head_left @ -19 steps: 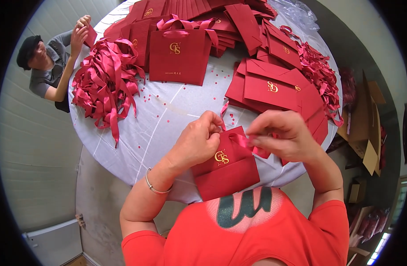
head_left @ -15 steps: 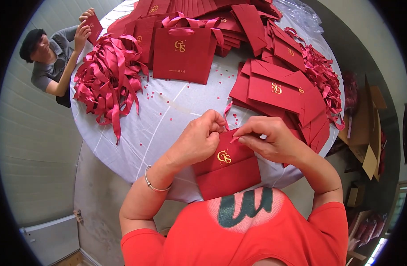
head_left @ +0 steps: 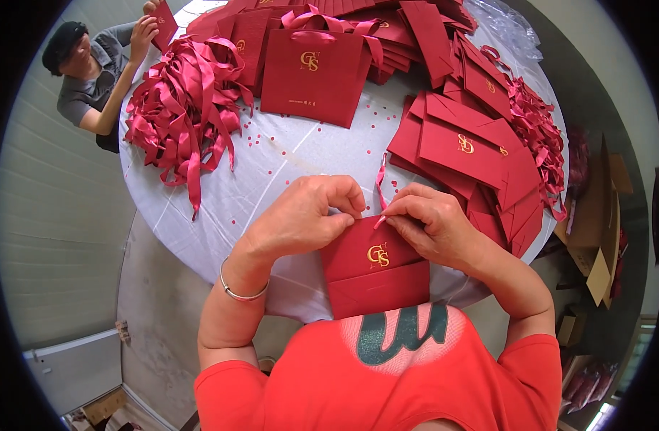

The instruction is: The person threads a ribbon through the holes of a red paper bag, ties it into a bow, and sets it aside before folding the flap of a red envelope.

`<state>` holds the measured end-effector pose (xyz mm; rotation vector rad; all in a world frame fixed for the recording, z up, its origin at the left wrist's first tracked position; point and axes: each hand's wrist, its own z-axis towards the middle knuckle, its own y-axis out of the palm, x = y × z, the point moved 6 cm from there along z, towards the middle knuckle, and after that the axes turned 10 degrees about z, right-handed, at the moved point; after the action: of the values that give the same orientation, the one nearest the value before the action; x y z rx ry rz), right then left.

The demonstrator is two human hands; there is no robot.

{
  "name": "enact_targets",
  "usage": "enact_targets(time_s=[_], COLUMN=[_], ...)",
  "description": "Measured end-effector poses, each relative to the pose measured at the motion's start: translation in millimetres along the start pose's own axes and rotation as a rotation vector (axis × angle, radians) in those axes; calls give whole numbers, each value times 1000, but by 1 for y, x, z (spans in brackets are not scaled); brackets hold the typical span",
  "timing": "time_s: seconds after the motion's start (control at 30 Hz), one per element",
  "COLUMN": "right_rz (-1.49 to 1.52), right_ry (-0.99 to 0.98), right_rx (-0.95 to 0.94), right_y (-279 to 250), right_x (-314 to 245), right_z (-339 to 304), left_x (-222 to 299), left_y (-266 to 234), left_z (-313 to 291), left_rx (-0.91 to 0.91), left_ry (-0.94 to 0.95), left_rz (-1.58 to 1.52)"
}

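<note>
My left hand [head_left: 304,215] and right hand [head_left: 433,226] met at the top edge of the folded red paper bag [head_left: 375,267], which lay flat at the lower centre of the frame on the near rim of the round desk [head_left: 286,161], steadied there for fine work. Both grips were closed, pinching the red ribbon [head_left: 380,188] at the bag's edge. Loose ribbons [head_left: 182,108] lay upper left, finished bags [head_left: 473,147] stacked at right, each within reach.
</note>
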<state>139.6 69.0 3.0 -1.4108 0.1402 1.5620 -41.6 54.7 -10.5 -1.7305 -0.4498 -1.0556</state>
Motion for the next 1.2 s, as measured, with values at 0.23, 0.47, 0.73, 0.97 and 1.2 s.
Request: enact_targets(time_s=[0.23, 0.47, 0.73, 0.97, 1.2], right_rz=[-6, 73, 70, 83, 55], right_ry=[21, 116, -7, 27, 20], right_rx=[-17, 78, 30, -107, -79], right_y=[0, -8, -8, 9, 22], right_x=[3, 1, -22, -29, -33], right_z=[1, -1, 2, 4, 6], left_x=[-2, -16, -17, -17, -15], left_y=[-11, 0, 7, 8, 8], left_z=[-3, -6, -5, -4, -3], left_rx=[-120, -365, -432, -417, -360], left_ry=[52, -189, -235, -187, -189], left_rz=[-90, -377, -287, -203, -190])
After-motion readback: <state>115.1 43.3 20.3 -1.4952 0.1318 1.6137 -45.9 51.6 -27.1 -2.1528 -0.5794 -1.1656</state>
